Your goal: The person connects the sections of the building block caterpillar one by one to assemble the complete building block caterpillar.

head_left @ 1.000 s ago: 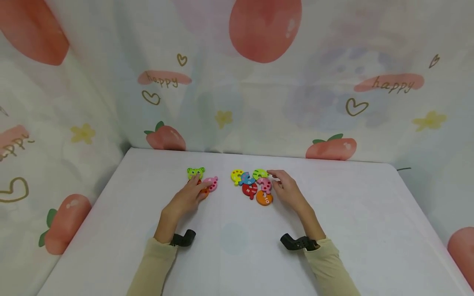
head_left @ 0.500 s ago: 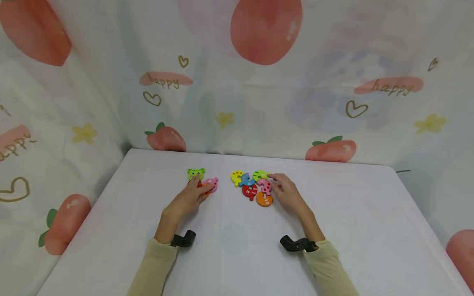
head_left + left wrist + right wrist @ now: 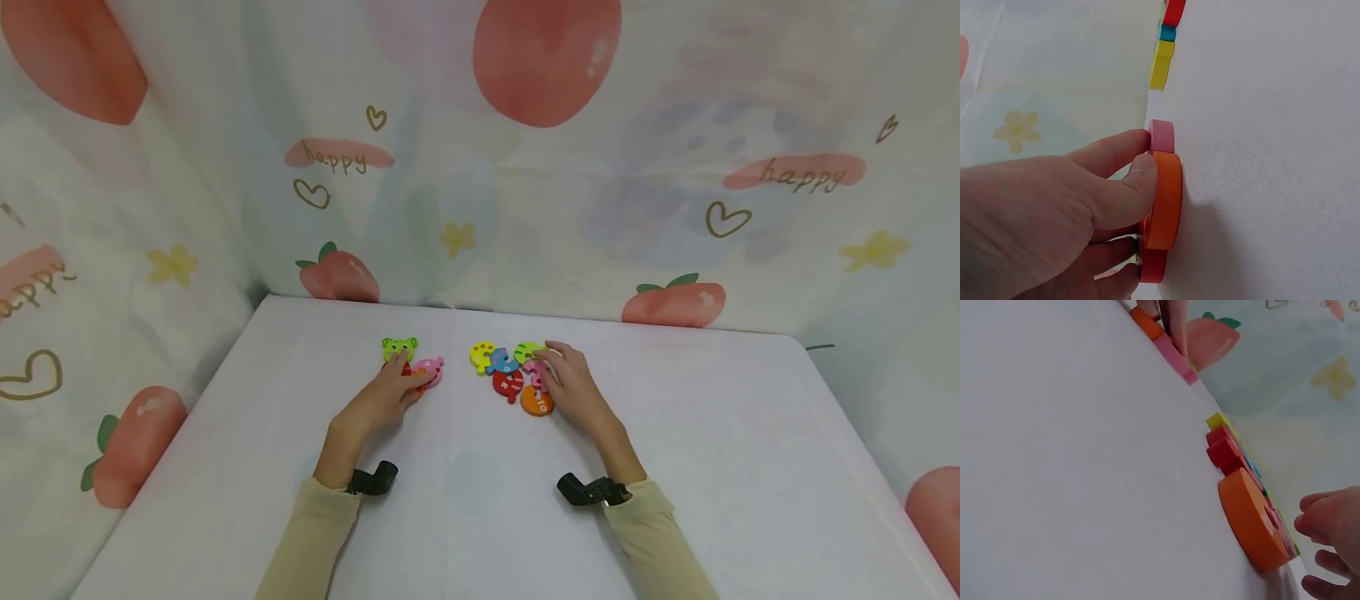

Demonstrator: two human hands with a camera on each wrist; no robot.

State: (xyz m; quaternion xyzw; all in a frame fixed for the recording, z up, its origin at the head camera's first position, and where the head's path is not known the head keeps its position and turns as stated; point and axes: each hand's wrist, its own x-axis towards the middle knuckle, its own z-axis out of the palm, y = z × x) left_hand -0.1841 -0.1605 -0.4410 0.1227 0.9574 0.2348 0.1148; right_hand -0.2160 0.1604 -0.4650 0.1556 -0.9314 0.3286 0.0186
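Two relaxed hands (image 3: 378, 398) (image 3: 576, 387), left touching orange piece (image 3: 1168, 201)

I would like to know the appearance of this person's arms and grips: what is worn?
The left beige cloth sleeve and right beige cloth sleeve look plain. Two angular black devices are strapped on: the left wrist device and the right wrist device. The left grip and right grip are bare, ungloved.

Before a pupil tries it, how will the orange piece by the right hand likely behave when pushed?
The orange piece is probably stiff, as its thick edge looks even and unbent. Lying flat on the white tabletop, it should slide rather than roll or tip. It might bump the red piece close by.
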